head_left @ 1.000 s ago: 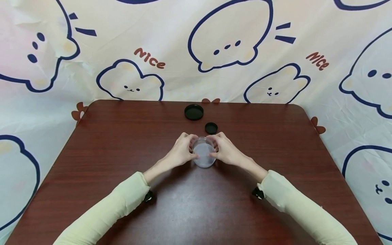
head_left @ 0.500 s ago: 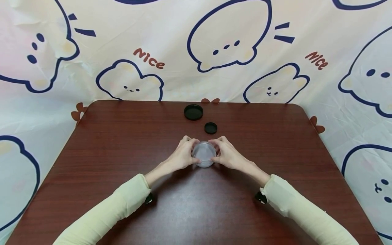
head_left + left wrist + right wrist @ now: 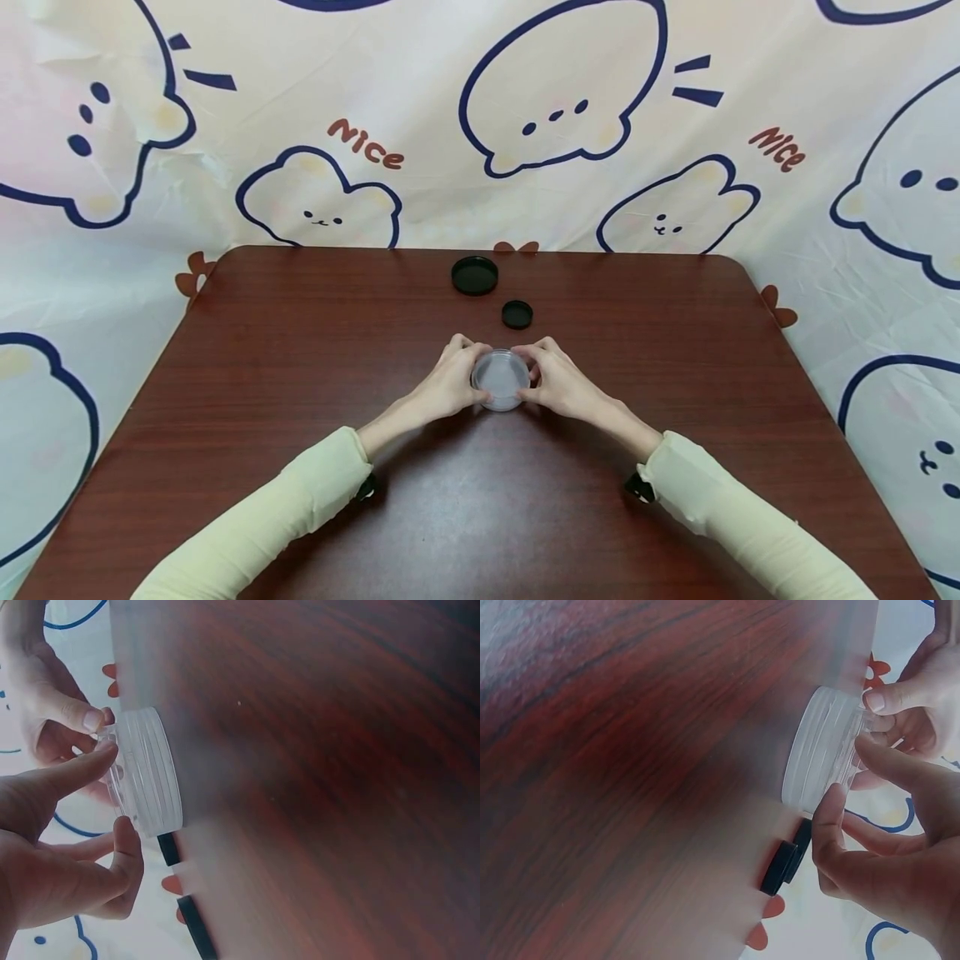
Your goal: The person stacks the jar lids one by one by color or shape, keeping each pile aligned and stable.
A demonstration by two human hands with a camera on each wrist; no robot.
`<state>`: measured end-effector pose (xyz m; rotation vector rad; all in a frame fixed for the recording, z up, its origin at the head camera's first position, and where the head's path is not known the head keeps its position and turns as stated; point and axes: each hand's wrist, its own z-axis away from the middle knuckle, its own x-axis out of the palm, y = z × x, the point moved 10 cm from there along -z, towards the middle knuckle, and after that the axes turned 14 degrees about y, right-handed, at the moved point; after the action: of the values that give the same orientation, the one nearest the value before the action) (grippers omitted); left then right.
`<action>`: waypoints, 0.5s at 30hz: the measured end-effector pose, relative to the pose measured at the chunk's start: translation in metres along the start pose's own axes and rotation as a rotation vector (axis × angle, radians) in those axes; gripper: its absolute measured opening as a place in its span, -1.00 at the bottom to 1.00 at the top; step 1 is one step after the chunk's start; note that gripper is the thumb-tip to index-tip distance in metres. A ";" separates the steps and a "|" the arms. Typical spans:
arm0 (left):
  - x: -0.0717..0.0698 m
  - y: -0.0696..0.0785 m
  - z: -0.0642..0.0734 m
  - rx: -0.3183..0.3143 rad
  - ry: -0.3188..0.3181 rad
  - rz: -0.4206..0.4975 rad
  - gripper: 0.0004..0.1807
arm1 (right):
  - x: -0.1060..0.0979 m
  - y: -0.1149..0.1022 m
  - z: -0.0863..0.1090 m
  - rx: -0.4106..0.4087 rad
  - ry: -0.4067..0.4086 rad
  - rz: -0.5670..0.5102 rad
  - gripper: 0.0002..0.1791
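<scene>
A stack of clear round petri dishes stands on the table, its lower layers cloudy white in the left wrist view. My left hand pinches the top clear dish from the left, thumb at the near side and fingertips at the far side of its rim. Opposite it, my right hand pinches the same dish from the right in a mirrored grip. In the right wrist view, the thumb and a bent finger of my right hand meet the dish's rim, right at the top of the stack.
Beyond the stack lie a small black round lid and, farther back, a larger black round lid, both with raised rims. They rest on the brown wooden table. A printed cloth hangs behind the table's far edge.
Both hands have come slightly down and nearer with the top dish, which looked raised and offset from the stack a second ago and now sits in line with it.
</scene>
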<state>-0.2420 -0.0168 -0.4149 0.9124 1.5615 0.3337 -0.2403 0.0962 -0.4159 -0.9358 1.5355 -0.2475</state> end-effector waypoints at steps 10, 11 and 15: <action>0.001 -0.001 0.002 -0.005 -0.016 0.012 -0.30 | 0.000 -0.002 0.001 -0.034 0.003 -0.005 -0.36; 0.002 -0.001 0.002 -0.008 -0.019 0.013 -0.30 | 0.000 -0.003 0.001 -0.042 0.005 -0.006 -0.36; 0.003 -0.003 0.003 -0.012 -0.024 0.014 -0.31 | 0.000 -0.006 0.001 -0.066 0.016 0.000 -0.37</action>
<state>-0.2405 -0.0171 -0.4200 0.9148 1.5302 0.3404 -0.2365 0.0927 -0.4123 -0.9875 1.5662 -0.2064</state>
